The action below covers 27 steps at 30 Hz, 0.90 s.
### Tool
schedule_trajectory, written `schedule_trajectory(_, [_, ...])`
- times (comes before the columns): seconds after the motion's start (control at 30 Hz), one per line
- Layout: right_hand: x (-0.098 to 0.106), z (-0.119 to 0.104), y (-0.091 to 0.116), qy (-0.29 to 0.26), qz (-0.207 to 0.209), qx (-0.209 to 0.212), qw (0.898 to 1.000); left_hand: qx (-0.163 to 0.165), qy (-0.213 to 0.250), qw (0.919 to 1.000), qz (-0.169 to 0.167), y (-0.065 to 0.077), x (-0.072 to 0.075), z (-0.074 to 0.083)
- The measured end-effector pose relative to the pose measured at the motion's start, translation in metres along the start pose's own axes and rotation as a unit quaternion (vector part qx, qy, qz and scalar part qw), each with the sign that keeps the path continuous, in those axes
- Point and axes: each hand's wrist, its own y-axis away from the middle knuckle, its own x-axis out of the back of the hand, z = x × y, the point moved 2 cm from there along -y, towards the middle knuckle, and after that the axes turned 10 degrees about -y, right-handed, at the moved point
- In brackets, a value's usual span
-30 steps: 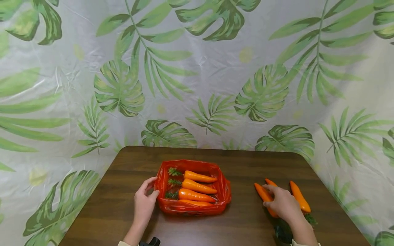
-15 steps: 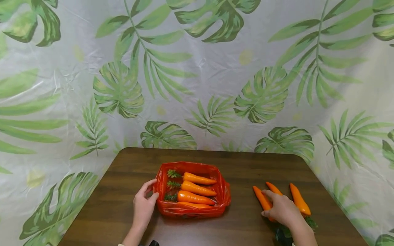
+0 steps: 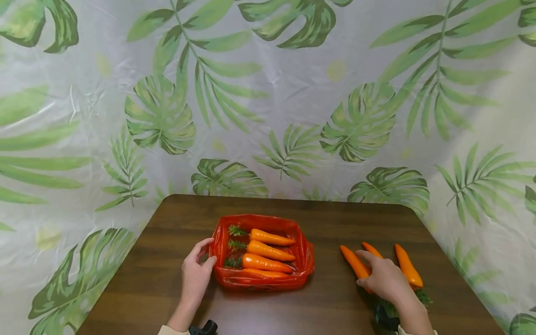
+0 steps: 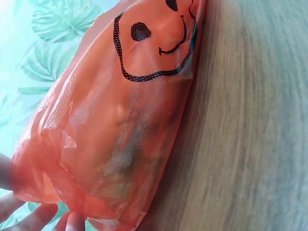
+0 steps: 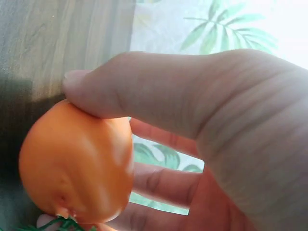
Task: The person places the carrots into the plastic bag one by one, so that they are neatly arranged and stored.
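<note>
The right hand (image 3: 387, 279) grips one carrot (image 3: 353, 260) by its thick part, with the thumb on one side and the fingers on the other. This carrot is at the right part of the tabletop (image 3: 318, 307), its tip pointing away from the person and somewhat to the left; whether it touches the wood, I cannot tell. The leafy top (image 5: 70, 224) is free below the thumb, and I think it is better to leave it so, because pressed leaves may bend

The left hand (image 3: 197, 274) holds the red bag (image 3: 264, 284) by its left rim, the film between thumb and fingers. A light but constant hold should be enough; a strong pull could make this thin wall fold over the four carrots (image 3: 270, 251) inside. The near wall already hides a part of the nearest one

For a good lift, the carrot should probably go upward first, so that it does not push the middle carrot (image 3: 371, 250), which is near to it; the far-right carrot (image 3: 408, 266) is more apart. The carrots in the bag have their tips to the right, so to match them, the gripped one would need a calm turn of the wrist
</note>
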Motion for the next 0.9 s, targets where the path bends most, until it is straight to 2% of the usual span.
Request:
schedule_trajectory(0.17, [0.002,-0.005,0.0,-0.012,0.018,0.014,1.0,-0.006,-0.004,1.0,-0.004,-0.003,0.0,-0.01])
schedule_trajectory(0.33, [0.005,-0.01,0.0,-0.011,0.035,0.029,0.999,-0.019,0.011,0.9997,-0.003,-0.004,-0.001,-0.017])
schedule_trajectory(0.6, [0.004,-0.018,-0.002,0.013,0.065,0.059,0.996,-0.021,0.008,0.9997,-0.004,-0.003,-0.002,-0.018])
schedule_trajectory(0.8, [0.002,-0.027,-0.004,0.011,0.064,0.065,0.996,-0.018,0.005,0.9998,-0.004,-0.004,-0.001,-0.017])
schedule_trajectory(0.9, [0.002,-0.031,-0.005,0.013,0.062,0.065,0.996,-0.013,0.004,0.9999,-0.005,-0.003,-0.001,-0.012])
